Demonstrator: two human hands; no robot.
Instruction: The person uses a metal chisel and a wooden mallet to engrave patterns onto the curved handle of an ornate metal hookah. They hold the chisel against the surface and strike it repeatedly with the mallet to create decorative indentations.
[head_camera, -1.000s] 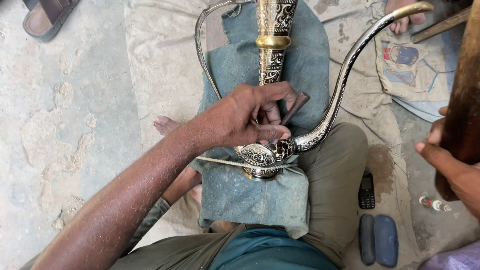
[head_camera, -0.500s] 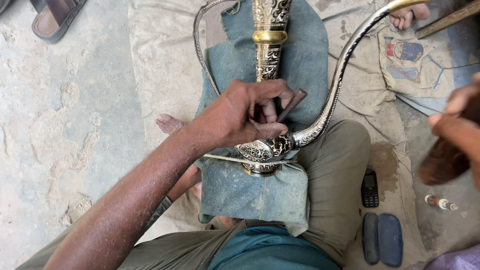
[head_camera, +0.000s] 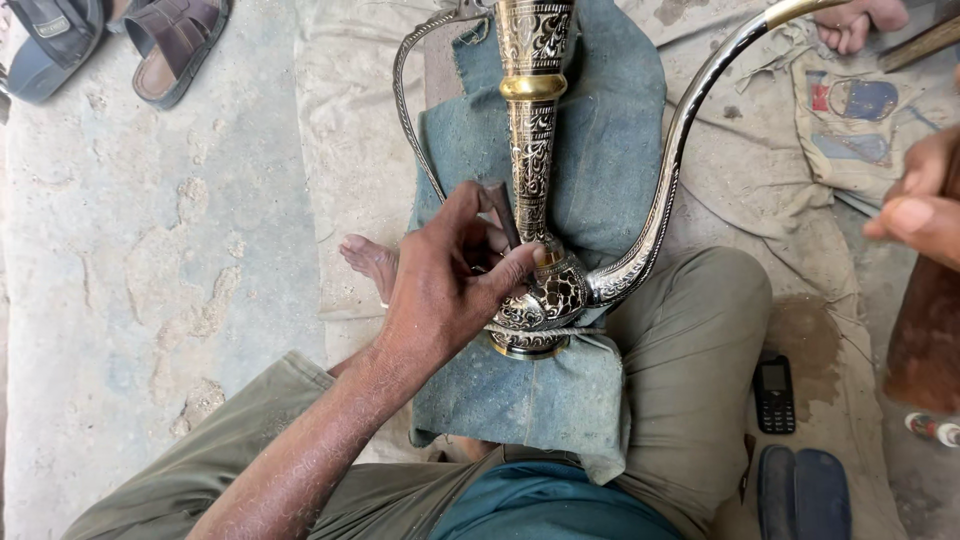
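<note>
Jug (head_camera: 535, 180) of shiny metal lies across the person's lap, on a blue cloth (head_camera: 600, 130) spread over the legs. Only the head view shows it, so all of this comes from that one look down.

It has a long thin neck with black and silver patterns and a gold band. Its round belly sits near the knee. A long curved spout (head_camera: 680, 150) sweeps up on one side, and a thin curly handle (head_camera: 405, 110) loops on the other.

Left hand (head_camera: 445, 285) rests on the belly, fingers curled around a small dark tool (head_camera: 500, 215) whose tip points at the metal. Right hand (head_camera: 920, 205) shows only at the edge of the view, with fingers bent beside something brown; I cannot tell if it grips it.

I think the jug is hard, stiff and quite heavy. Its smooth metal looks slippery, so the soft cloth helps stop it rolling. The spout and handle look thin and could bend. The fat belly or the thick neck seems the safest place to hold.

A phone (head_camera: 775, 395) lies on the floor nearby, and sandals (head_camera: 175, 45) sit further off.
</note>
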